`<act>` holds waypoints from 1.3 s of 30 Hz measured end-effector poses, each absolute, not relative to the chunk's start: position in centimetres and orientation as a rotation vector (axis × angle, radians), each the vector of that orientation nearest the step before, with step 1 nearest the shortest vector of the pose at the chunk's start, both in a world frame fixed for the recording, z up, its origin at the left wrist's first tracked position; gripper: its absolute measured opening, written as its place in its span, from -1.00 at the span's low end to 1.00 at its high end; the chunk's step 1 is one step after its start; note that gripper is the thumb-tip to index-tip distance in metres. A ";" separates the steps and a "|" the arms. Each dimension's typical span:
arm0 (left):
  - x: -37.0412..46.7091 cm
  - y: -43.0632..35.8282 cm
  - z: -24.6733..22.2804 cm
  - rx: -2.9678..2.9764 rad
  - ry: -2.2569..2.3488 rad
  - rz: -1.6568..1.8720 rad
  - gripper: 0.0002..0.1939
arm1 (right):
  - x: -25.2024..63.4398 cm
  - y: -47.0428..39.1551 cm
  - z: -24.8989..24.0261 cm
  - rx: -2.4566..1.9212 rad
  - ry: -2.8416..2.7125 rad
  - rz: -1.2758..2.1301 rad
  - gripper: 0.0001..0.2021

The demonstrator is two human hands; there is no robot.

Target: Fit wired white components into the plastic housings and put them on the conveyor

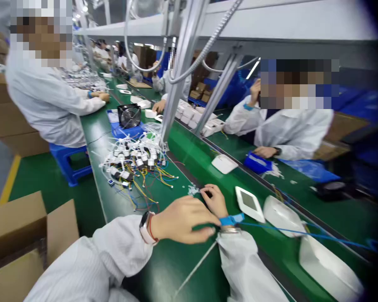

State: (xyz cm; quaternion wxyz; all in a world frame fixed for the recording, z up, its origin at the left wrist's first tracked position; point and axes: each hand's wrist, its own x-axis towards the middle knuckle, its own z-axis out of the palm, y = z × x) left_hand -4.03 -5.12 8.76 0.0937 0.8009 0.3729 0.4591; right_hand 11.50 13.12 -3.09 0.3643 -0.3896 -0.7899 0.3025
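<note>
My left hand (187,220) reaches across above my right wrist. Its fingers stretch out near the blue wrist strap (231,219), thumb apart from them; they are blurred, and I make out nothing held. My right hand (216,200) rests low over the green table, fingertips curled at a small scatter of clear pieces (193,190). Whatever those fingertips pinch is too small to name. Below the hands runs a thin white strip (195,268), its upper end by my right cuff. Further left lies a heap of dark and white components with coloured wires (138,157).
A black fan (129,115) stands on a blue base. Along the green belt lie a white device with a screen (250,204) and white housings (283,216). Metal posts (181,71) rise beyond. Co-workers sit left and opposite. An open carton (17,226) stands lower left.
</note>
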 end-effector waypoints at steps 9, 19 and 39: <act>-16.8 -10.5 7.3 2.159 2.146 1.430 -0.87 | 11.6 14.3 -5.1 -0.933 -2.329 0.365 -0.77; -25.7 -8.1 7.2 2.038 2.630 0.762 -0.62 | 11.4 13.6 -4.7 -1.040 -2.362 0.315 -0.80; -22.4 -1.9 22.8 1.930 1.549 2.167 -0.78 | 11.6 11.9 -4.2 -1.106 -2.343 0.260 -0.81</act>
